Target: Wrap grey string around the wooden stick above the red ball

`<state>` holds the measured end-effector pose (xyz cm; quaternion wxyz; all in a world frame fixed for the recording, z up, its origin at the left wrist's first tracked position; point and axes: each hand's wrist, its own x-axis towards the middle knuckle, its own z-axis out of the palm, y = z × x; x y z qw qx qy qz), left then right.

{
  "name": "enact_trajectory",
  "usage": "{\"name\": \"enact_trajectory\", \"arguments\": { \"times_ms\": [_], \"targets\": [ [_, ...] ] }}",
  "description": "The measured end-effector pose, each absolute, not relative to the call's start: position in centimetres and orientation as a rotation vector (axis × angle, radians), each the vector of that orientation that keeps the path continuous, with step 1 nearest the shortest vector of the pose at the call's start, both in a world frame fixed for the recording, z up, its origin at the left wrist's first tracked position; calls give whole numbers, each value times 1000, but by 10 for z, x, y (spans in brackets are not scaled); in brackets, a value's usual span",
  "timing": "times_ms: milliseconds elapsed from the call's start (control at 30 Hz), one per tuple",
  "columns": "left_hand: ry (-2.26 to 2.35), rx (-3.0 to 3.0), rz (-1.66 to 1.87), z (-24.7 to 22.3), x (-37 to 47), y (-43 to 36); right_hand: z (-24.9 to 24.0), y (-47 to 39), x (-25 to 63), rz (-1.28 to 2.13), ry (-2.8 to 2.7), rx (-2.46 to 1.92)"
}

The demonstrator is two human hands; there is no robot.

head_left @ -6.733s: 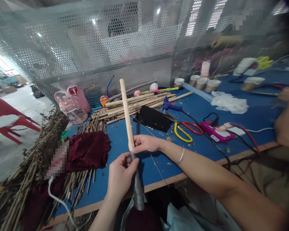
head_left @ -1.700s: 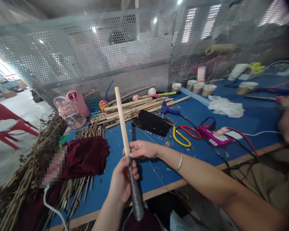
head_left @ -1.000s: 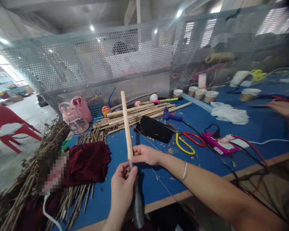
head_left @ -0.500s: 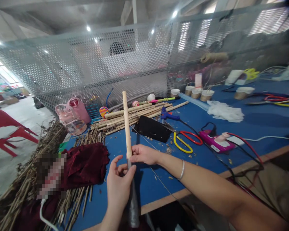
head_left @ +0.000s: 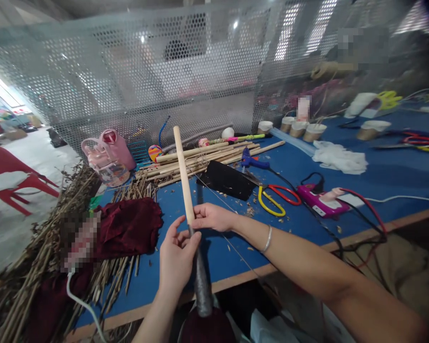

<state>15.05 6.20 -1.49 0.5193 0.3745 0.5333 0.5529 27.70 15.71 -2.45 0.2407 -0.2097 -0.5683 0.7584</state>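
A pale wooden stick (head_left: 182, 174) stands tilted in front of me, its lower part a shiny grey, wrapped-looking length (head_left: 202, 278) that reaches down past the table edge. My left hand (head_left: 179, 252) is closed around the grey part just below the bare wood. Right at the join between wood and grey, my right hand (head_left: 214, 217) pinches the stick between thumb and fingers. A thin string or wire (head_left: 218, 202) crosses the table behind my right hand.
Scissors (head_left: 271, 200), a black cloth (head_left: 227, 180), a blue glue gun (head_left: 252, 159) and a magenta power strip (head_left: 321, 202) lie beyond my right arm. Wooden sticks (head_left: 214, 159) are piled behind. Dark red cloth (head_left: 128, 226) covers dry stems (head_left: 119, 286) at left. A perforated metal screen (head_left: 146, 81) backs the table.
The stick has turned in my hands: dark specks on its bare wood no longer show, and its top leans further left. Both hands keep their hold. The camera view has tipped downward.
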Motion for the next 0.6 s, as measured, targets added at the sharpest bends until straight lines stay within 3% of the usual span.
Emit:
{"name": "enact_trajectory", "arguments": {
  "times_ms": [400,600],
  "targets": [
    [850,377,1179,-17,163,56,-27,156,279,2101,-1634,-566],
    [905,385,1214,-18,170,58,-27,157,279,2113,-1645,-590]
  ]
}}
